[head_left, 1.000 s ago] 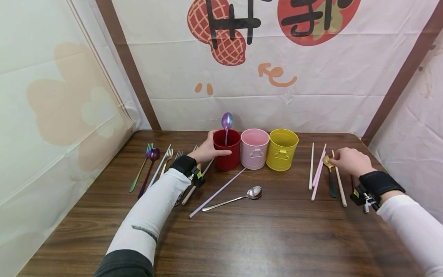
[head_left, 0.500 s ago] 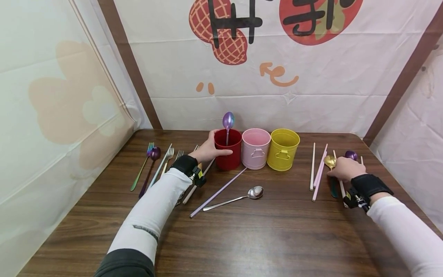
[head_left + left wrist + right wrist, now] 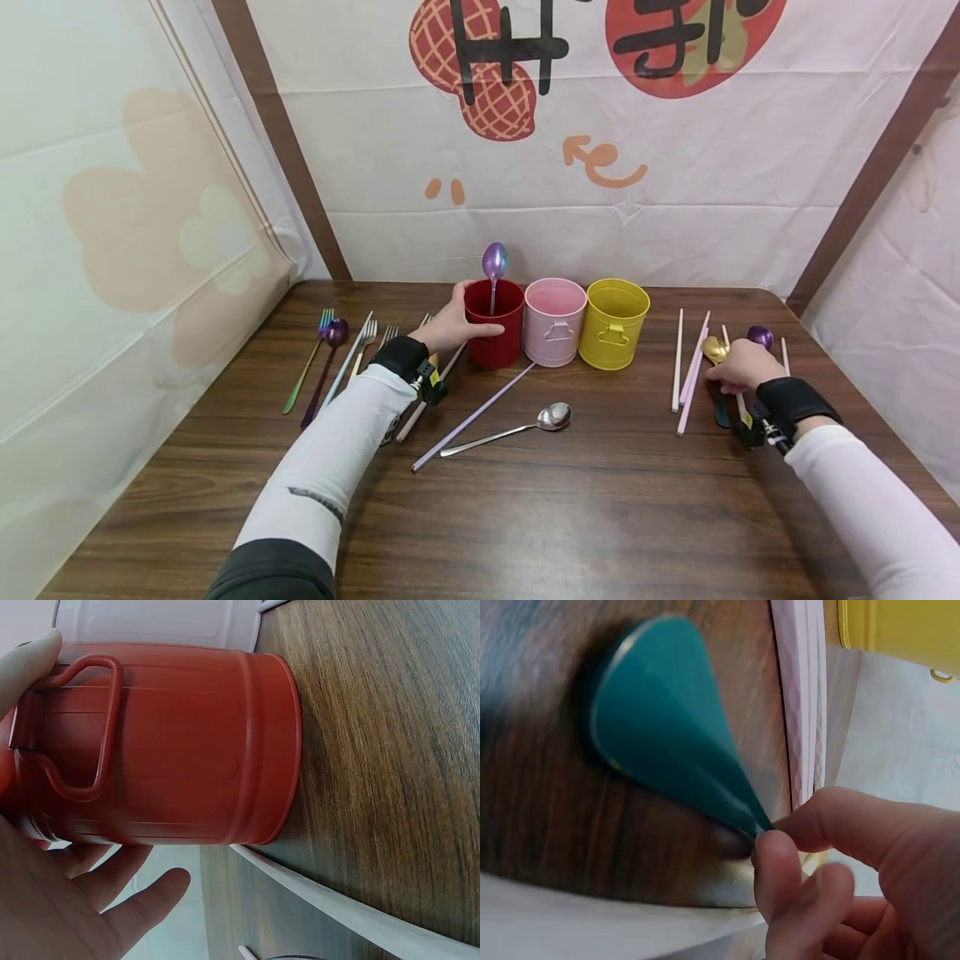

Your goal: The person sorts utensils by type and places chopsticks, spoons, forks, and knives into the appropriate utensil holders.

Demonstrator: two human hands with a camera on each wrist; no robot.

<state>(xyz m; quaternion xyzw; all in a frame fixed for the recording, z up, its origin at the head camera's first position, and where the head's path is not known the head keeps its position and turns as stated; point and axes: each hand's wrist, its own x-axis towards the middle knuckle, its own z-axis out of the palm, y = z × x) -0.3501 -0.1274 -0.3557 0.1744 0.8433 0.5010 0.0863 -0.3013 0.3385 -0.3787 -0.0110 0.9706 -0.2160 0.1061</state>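
Observation:
In the head view my left hand (image 3: 453, 325) grips the red bucket (image 3: 495, 343) from its left side. The thumb lies across the front; in the left wrist view the other fingers (image 3: 154, 904) reach round the far side. A purple spoon (image 3: 495, 262) stands in that bucket with its bowl up. On the right, my right hand (image 3: 747, 367) pinches a spoon with a gold bowl (image 3: 715, 348) and a teal handle (image 3: 664, 712). Thumb and fingertips meet at the narrow part of the handle in the right wrist view. The spoon's handle end appears just above the table.
A pink bucket (image 3: 555, 325) and a yellow bucket (image 3: 613, 325) stand right of the red one. White and pink chopsticks (image 3: 690, 383) and a purple spoon (image 3: 761, 337) surround my right hand. A silver spoon (image 3: 553, 417), a lilac chopstick (image 3: 472, 419) and several forks (image 3: 307, 371) lie leftward.
My right hand has moved from beside the gold bowl down to the spoon's handle and pinches it, uncovering the purple spoon behind. The left hand stays on the red bucket.

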